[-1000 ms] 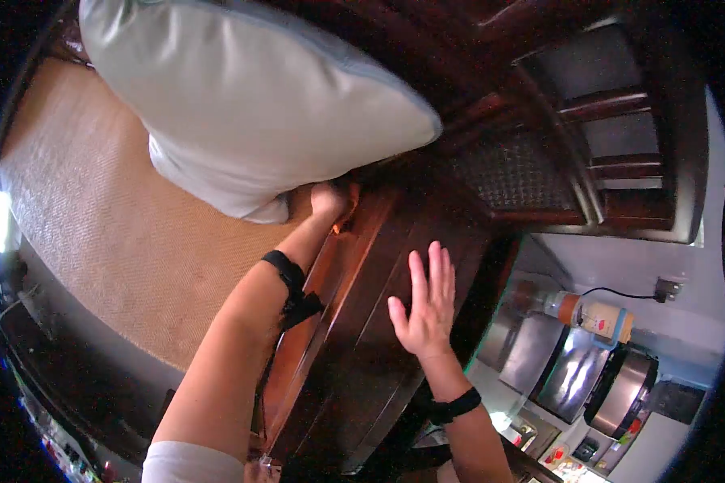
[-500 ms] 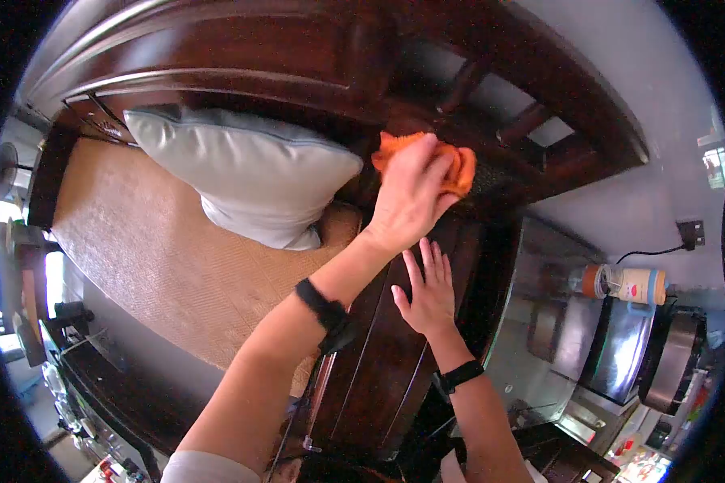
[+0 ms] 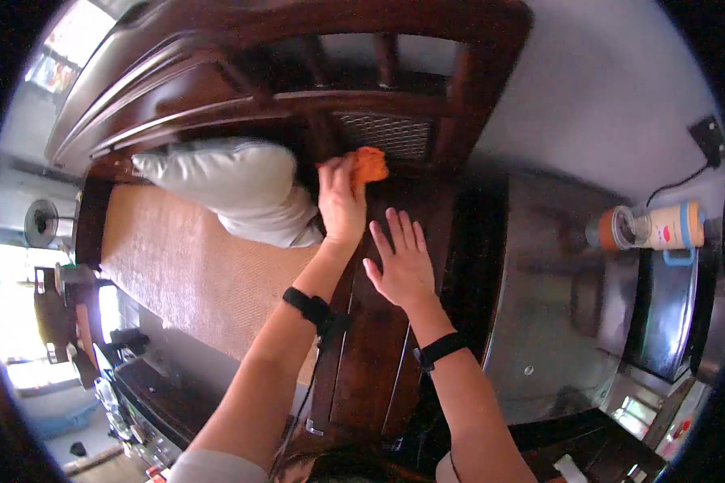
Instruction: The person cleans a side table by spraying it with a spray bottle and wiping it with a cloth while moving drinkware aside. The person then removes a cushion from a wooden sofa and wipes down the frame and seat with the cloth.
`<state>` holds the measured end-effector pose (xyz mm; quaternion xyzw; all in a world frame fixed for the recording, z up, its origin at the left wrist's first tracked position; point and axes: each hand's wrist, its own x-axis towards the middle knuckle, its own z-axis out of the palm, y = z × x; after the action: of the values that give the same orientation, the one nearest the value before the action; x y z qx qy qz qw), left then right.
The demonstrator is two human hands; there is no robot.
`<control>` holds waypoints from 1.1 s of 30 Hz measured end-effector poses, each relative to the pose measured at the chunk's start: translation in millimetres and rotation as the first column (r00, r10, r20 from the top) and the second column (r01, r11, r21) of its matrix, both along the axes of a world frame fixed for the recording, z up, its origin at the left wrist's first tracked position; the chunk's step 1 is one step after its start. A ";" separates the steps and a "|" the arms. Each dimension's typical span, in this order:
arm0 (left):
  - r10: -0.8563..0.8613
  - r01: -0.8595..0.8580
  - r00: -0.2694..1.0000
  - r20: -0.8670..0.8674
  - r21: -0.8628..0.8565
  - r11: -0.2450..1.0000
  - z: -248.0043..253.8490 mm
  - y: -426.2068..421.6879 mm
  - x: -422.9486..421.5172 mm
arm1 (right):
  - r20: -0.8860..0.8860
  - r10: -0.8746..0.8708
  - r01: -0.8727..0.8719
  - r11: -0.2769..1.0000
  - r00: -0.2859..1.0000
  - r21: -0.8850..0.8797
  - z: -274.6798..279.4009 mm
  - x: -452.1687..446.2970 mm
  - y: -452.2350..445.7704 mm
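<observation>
An orange cloth [image 3: 370, 166] is gripped in my left hand [image 3: 342, 205], at the lower part of the dark wooden backrest [image 3: 298, 105], just beneath its woven mesh panel [image 3: 387, 135]. My right hand [image 3: 405, 264] has its fingers spread and holds nothing; it is over the dark wooden armrest board [image 3: 370, 338]. To the left of my left hand, a pale grey pillow [image 3: 234, 181] leans against the backrest on the tan woven seat mat [image 3: 193, 266]. Black bands are on both my forearms.
A glossy dark surface [image 3: 564, 306] stands to the right of the wooden seat. Beyond it are a cream bottle with a blue handle [image 3: 673, 227] and a wall socket with a cable [image 3: 707, 141]. A fan [image 3: 42, 224] and windows show at the far left.
My left hand went from beside the pillow up to the backrest, bringing the orange cloth into clear view, then moved left and slightly down. My right hand stays spread. The camera view has turned.
</observation>
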<state>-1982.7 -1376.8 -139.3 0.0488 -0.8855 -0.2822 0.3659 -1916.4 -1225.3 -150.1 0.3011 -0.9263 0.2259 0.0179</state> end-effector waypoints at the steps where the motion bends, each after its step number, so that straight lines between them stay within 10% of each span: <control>1: -0.023 0.023 1.000 0.004 -0.005 1.000 3.2 8.8 -8.4 | -0.012 0.002 -0.002 0.999 1.000 -0.041 -0.3 -1.2 1.2; 10: -0.161 0.156 0.986 -0.051 -0.081 0.984 -5.9 76.6 -31.8 | 0.022 0.026 -0.025 0.999 0.999 -0.023 -8.1 -2.4 0.4; 20: -0.328 0.371 0.924 0.196 -0.669 0.644 7.1 -48.7 -16.7 | 0.040 -0.016 0.013 0.997 0.999 0.071 6.3 -0.9 -1.1; 24: -0.238 0.282 0.955 0.179 -0.287 0.916 -16.9 -11.0 -21.1 | 0.015 -0.026 0.024 0.995 1.000 0.096 10.1 0.9 -4.4; 29: -0.561 0.463 0.758 0.331 0.332 0.822 8.3 29.2 -19.6 | 0.046 -0.114 0.119 0.982 0.992 -0.149 -6.2 7.4 4.0; 30: -0.514 0.398 0.805 0.295 0.374 0.838 22.5 26.4 -10.8 | 0.184 -0.170 0.219 0.932 0.968 -0.290 -13.0 7.5 7.2; 31: -0.461 0.339 0.851 0.252 0.406 0.849 38.8 17.7 0.6 | 0.350 -0.327 0.479 0.624 0.878 -0.618 -23.0 14.4 1.4; 32: -0.398 0.276 0.893 0.212 0.442 0.854 56.2 9.8 13.8 | 0.557 -0.350 0.632 0.153 0.753 -0.759 8.6 14.1 -15.1; 33: -0.453 0.341 0.881 0.141 0.474 0.812 72.3 4.4 27.3 | 0.799 0.087 0.755 -0.402 0.595 -0.518 41.7 18.3 -18.1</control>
<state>-1955.4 -1372.4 -67.1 -0.0234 -0.8284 -0.5349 0.1648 -1898.1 -1243.4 -108.4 -0.2627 -0.3768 0.8863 0.0599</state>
